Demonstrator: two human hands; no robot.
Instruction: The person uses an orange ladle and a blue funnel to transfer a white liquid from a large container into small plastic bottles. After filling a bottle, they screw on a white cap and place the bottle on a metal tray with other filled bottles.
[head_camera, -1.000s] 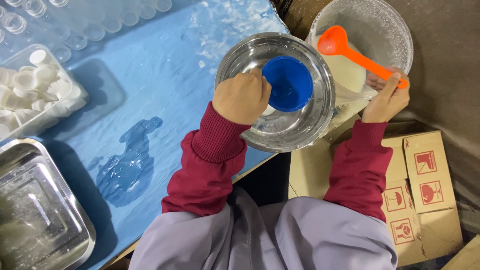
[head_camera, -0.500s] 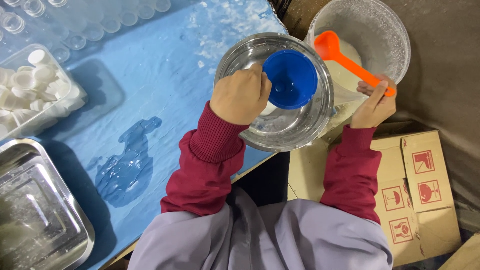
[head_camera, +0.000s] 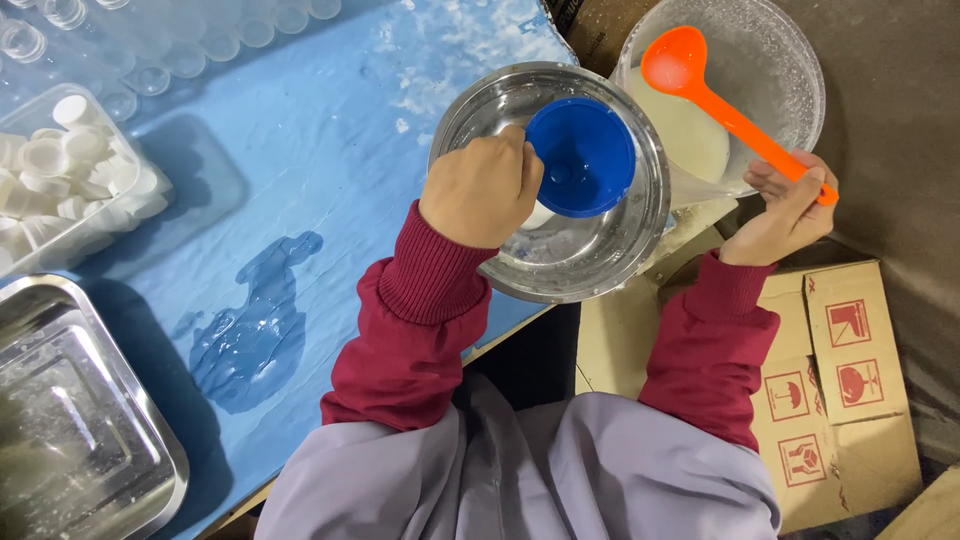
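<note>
The right hand (head_camera: 785, 210), pinching the orange ladle (head_camera: 735, 110), has swung its scoop farther from the blue funnel (head_camera: 582, 155); the left hand (head_camera: 482, 190) stays curled around something hidden beside the funnel.

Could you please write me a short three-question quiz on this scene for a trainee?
1. True or false: the right hand holds an orange ladle.
2. What does the left hand hold over the steel bowl? A) blue funnel B) green cup C) glass jar
3. What lies on the blue table nearest the left sleeve?

Key: 1 true; 2 A; 3 a puddle.
</note>
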